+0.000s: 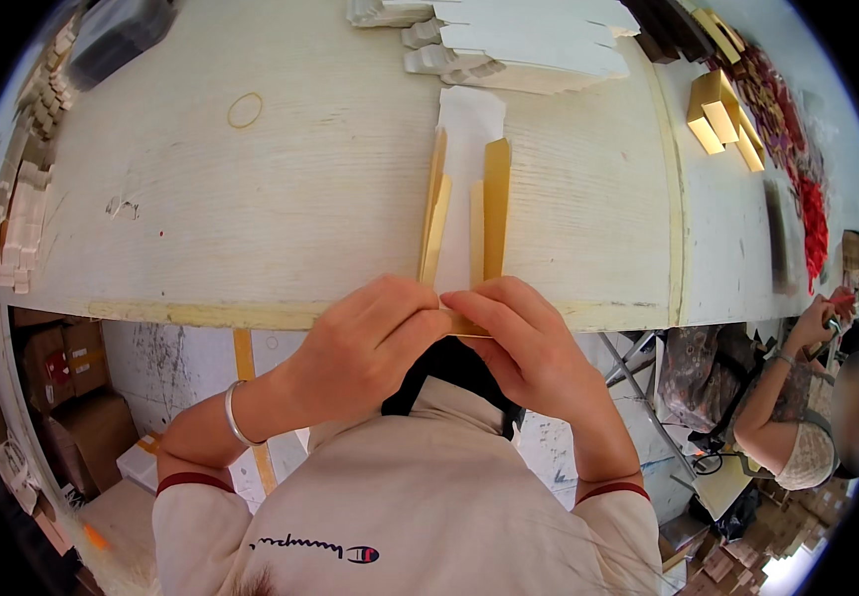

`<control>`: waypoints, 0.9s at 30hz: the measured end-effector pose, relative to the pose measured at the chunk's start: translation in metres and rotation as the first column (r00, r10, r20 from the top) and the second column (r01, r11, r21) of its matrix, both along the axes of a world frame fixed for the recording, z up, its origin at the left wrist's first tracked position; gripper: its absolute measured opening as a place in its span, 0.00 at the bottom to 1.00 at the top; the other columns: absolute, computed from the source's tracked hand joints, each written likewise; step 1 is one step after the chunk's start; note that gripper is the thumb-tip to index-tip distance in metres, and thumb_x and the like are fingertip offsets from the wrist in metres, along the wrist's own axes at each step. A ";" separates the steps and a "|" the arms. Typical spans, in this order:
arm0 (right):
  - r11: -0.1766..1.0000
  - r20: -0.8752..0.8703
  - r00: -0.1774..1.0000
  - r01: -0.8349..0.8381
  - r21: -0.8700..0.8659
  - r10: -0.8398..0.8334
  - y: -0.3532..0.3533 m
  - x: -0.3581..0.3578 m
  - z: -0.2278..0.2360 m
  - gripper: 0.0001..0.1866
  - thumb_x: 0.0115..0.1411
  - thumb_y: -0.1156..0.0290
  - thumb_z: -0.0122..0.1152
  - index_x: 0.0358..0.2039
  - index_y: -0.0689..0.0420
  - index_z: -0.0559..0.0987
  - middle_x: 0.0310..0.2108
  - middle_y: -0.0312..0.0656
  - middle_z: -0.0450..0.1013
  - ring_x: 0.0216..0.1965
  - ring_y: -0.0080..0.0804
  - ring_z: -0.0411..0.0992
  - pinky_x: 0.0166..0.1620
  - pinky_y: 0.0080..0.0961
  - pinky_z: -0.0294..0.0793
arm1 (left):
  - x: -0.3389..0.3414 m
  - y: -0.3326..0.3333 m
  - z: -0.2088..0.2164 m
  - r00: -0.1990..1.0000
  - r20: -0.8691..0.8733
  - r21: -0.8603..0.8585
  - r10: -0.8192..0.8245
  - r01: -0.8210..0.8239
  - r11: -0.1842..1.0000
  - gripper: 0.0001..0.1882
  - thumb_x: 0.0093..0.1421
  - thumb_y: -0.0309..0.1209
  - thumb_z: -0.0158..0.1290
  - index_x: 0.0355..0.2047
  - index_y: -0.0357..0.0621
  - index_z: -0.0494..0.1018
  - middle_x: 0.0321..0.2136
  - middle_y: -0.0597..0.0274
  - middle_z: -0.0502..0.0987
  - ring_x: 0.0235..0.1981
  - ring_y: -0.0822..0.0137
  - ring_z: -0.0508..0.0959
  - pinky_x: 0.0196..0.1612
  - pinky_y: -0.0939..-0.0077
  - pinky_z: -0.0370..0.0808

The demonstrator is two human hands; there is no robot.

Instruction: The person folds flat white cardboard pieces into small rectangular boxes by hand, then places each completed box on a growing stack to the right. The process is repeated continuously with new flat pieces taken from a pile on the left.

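Observation:
A partly folded cardboard box (496,204), gold outside and white inside, lies lengthwise away from me at the table's front edge. Its long sides stand up, and its far end flap lies flat. At the near end, my left hand (375,323) pinches the left corner with bent fingers. My right hand (521,333) grips the right corner, thumb below and fingers on top. Both hands nearly meet at the middle of that end. My fingers hide most of the near flap.
Stacked flat white card blanks (539,45) lie at the table's far side. A rubber band (245,110) rests at the left. Gold boxes (717,109) and red cords (813,219) are at the right, near another person's hand (815,320). More card pieces (24,223) line the left edge.

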State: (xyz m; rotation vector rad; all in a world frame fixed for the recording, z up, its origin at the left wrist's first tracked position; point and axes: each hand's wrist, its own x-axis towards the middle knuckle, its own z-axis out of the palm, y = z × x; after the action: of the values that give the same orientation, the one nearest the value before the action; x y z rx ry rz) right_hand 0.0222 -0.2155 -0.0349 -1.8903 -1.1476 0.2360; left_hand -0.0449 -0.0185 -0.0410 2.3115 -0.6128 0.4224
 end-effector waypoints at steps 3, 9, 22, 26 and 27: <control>0.999 -0.049 0.999 -0.012 -0.035 0.010 0.001 0.001 0.003 0.24 0.50 0.83 0.63 0.49 0.60 0.72 0.39 0.45 0.69 0.37 0.43 0.68 0.39 0.32 0.71 | 0.004 0.003 0.002 0.999 -0.012 0.023 -0.045 0.045 0.999 0.09 0.52 0.21 0.56 0.35 0.38 0.73 0.36 0.57 0.71 0.31 0.61 0.74 0.32 0.73 0.75; 0.999 -0.142 0.989 0.045 0.016 -0.042 -0.010 0.005 0.011 0.27 0.48 0.74 0.68 0.52 0.57 0.74 0.51 0.47 0.67 0.37 0.41 0.68 0.38 0.29 0.71 | 0.008 0.021 0.007 0.995 -0.099 -0.051 -0.007 0.002 0.999 0.15 0.51 0.27 0.60 0.40 0.43 0.73 0.46 0.54 0.70 0.34 0.62 0.74 0.34 0.74 0.75; 0.999 0.080 0.997 -0.007 -0.039 0.010 -0.009 0.015 0.038 0.27 0.46 0.72 0.72 0.48 0.61 0.76 0.28 0.39 0.73 0.31 0.40 0.71 0.34 0.29 0.68 | 0.016 0.019 0.040 0.969 -0.166 0.302 0.185 -0.129 0.945 0.20 0.42 0.36 0.66 0.34 0.40 0.76 0.54 0.51 0.71 0.47 0.50 0.74 0.46 0.62 0.72; 0.990 0.298 0.945 0.143 -0.003 -0.135 -0.038 0.039 0.033 0.25 0.41 0.75 0.72 0.44 0.62 0.79 0.43 0.46 0.71 0.37 0.38 0.69 0.39 0.28 0.68 | 0.029 0.039 0.044 0.998 -0.055 0.490 0.034 -0.003 0.872 0.15 0.44 0.25 0.61 0.35 0.41 0.76 0.55 0.51 0.70 0.55 0.50 0.70 0.51 0.58 0.69; 0.992 0.301 0.948 0.118 -0.040 -0.101 -0.038 0.034 0.022 0.24 0.42 0.75 0.71 0.43 0.62 0.79 0.43 0.46 0.71 0.37 0.40 0.69 0.39 0.29 0.69 | 0.036 0.040 0.048 0.998 0.029 0.527 0.060 -0.066 0.847 0.15 0.44 0.24 0.61 0.36 0.41 0.76 0.55 0.52 0.70 0.54 0.50 0.70 0.51 0.58 0.69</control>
State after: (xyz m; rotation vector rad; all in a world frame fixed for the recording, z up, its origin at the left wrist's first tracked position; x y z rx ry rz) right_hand 0.0560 -0.2533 -0.0131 -2.0835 -1.2388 -0.0838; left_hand -0.0089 0.0211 0.0067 2.8645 -0.7300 0.3227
